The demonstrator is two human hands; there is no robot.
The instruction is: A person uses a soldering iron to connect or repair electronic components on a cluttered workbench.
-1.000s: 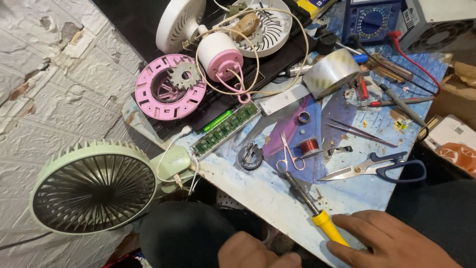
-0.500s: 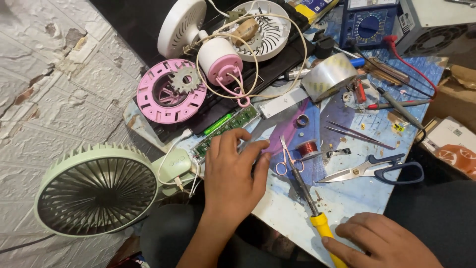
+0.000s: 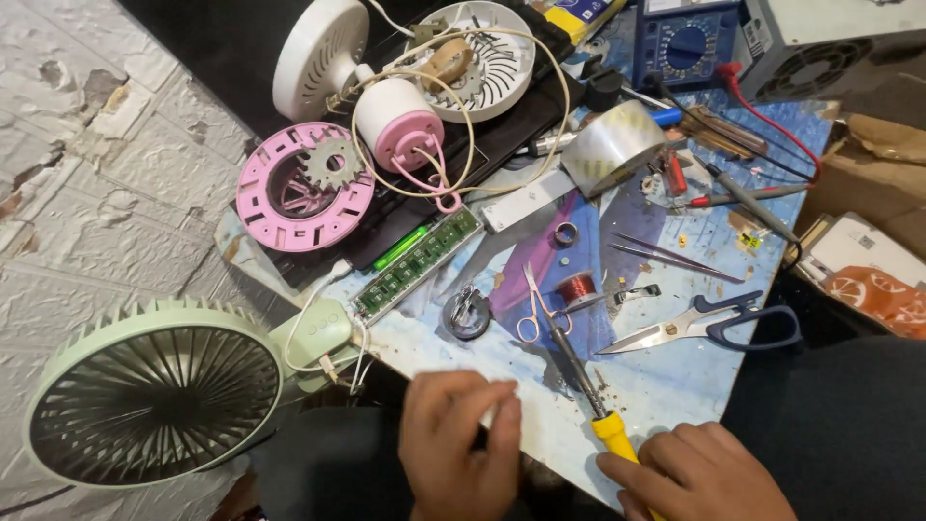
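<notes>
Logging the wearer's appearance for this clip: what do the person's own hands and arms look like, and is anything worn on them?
Both the left hand and the right hand are bare: no gloves, rings or wristbands show. No sleeve reaches either wrist in view. Fingernails are short and unpainted.

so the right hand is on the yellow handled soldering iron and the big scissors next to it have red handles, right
Not quite. The head view shows the right hand on the yellow handle of the soldering iron, but the big scissors beside it have dark blue handles, not red. The rest stands.
</notes>
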